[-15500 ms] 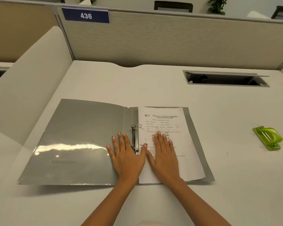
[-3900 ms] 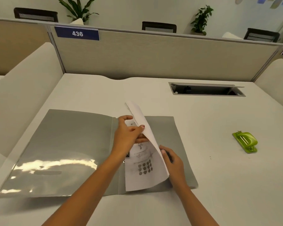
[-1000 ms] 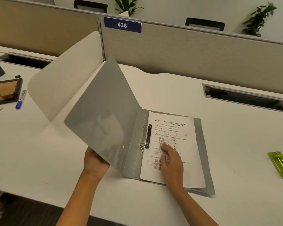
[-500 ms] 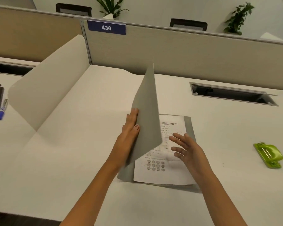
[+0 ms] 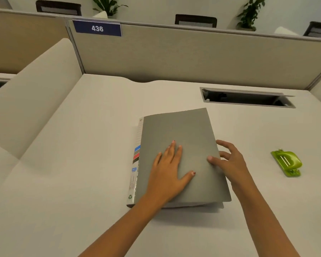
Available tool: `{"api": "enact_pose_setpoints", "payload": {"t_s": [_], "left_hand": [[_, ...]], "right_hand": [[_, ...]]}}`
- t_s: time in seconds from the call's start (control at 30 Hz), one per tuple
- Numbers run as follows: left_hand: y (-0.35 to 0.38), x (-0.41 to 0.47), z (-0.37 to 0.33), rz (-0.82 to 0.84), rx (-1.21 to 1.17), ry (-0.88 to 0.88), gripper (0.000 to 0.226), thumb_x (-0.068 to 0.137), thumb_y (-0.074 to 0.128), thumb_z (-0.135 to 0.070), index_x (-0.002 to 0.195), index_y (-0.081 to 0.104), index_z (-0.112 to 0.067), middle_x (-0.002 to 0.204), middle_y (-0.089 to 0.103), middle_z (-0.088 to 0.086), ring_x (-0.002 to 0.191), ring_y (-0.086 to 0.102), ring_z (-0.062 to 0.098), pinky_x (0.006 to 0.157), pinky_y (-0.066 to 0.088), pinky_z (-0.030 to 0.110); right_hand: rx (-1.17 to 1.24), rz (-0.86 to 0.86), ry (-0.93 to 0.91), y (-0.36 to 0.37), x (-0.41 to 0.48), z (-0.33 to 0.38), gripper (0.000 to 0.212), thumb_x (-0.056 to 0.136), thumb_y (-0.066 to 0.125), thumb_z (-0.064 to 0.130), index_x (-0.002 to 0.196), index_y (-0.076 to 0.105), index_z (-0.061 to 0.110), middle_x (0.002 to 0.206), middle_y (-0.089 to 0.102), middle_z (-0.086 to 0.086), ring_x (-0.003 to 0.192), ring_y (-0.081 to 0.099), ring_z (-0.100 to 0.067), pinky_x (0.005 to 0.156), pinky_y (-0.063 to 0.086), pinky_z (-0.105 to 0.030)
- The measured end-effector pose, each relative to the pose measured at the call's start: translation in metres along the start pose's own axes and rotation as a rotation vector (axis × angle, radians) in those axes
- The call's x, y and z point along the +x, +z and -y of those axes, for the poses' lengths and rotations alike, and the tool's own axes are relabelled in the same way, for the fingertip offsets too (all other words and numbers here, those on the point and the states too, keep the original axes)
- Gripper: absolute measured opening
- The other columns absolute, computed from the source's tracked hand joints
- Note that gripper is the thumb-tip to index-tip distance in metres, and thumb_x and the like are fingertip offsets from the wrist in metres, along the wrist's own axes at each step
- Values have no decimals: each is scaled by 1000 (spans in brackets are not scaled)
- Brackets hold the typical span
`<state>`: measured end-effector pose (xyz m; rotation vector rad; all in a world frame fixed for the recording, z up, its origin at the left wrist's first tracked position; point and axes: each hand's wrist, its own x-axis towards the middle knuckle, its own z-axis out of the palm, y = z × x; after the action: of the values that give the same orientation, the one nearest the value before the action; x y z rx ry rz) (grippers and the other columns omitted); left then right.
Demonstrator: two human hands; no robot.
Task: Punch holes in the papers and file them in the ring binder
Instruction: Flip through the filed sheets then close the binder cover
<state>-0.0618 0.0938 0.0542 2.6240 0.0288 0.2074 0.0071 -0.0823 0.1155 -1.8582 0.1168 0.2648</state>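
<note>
The grey ring binder [image 5: 183, 130] lies closed on the white desk, its labelled spine [image 5: 135, 164] to the left. The papers are hidden inside it. My left hand [image 5: 169, 173] rests flat on the front cover, fingers spread. My right hand [image 5: 230, 162] sits at the binder's right edge with its thumb on the cover and its fingers spread over the desk beside it. The green hole punch [image 5: 286, 163] lies on the desk to the right, apart from both hands.
A cable slot [image 5: 246, 98] opens in the desk behind the binder on the right. A beige partition [image 5: 193, 54] with a sign reading 436 runs along the back. A curved white divider [image 5: 32, 86] borders the desk on the left.
The front cover has swung down from upright and now lies shut over the papers. My left hand came down flat on it. My right hand moved off the page to the binder's right edge.
</note>
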Motion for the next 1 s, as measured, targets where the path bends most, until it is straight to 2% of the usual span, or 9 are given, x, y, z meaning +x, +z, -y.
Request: {"api": "enact_pose_setpoints", "payload": {"t_s": [0.1,0.17,0.23,0.33,0.4,0.47,0.57,0.77,1.0], "left_hand": [[9,7,13,-14,95,-22,86,83,21,-69,154,9,-22,163,-3,0,149,3,15,118,-2,30],[16,10,23,4,163,-50,85,84,16,-69,154,8,-21,162,-4,2,150,0,18,119,-5,32],[25,11,30,0,230,-49,81,88,20,-66,154,12,-19,162,3,5,149,5,22,120,-3,36],[37,7,31,-10,296,-35,77,91,29,-60,150,26,-11,159,22,8,146,21,25,116,9,42],[44,6,31,-6,312,-45,77,92,29,-59,150,27,-9,158,26,7,146,21,24,116,10,43],[49,6,31,0,325,-56,76,92,29,-58,150,27,-9,158,26,6,147,20,24,116,10,43],[54,6,31,9,357,-59,75,93,30,-57,149,28,-9,158,26,6,147,20,24,116,12,44],[62,6,27,-17,397,-94,71,94,31,-52,150,26,-8,159,24,7,147,18,25,116,13,47],[69,17,0,-58,428,-194,66,91,32,-45,142,43,-4,150,41,12,140,35,33,113,15,54]], "right_hand": [[-147,-54,28,2,12,-23,59,78,75,14,129,49,25,116,63,-8,100,61,-24,84,53,-40],[-216,-79,49,5,16,-36,55,80,72,17,130,48,22,108,61,-4,93,59,-22,80,49,-34],[-280,-92,68,10,17,-48,51,83,69,18,129,48,20,102,58,-2,89,56,-20,76,42,-29],[-389,-117,81,23,17,-68,47,86,62,21,130,47,15,113,59,-9,96,56,-24,80,43,-30],[-485,-169,36,32,15,-80,47,89,57,23,133,45,11,122,52,-16,106,52,-29,89,44,-36],[-571,-238,-29,39,11,-87,48,90,54,23,135,43,8,122,47,-16,110,46,-30,93,40,-36],[-693,-298,-124,43,7,-95,49,90,52,24,135,44,6,115,45,-13,103,44,-29,89,38,-35],[-897,-355,-247,44,5,-110,45,86,54,28,125,51,8,102,52,-9,87,49,-26,73,44,-36],[-852,-341,-311,39,11,-111,37,83,55,26,117,55,10,103,54,-8,87,51,-25,74,44,-34]]}}
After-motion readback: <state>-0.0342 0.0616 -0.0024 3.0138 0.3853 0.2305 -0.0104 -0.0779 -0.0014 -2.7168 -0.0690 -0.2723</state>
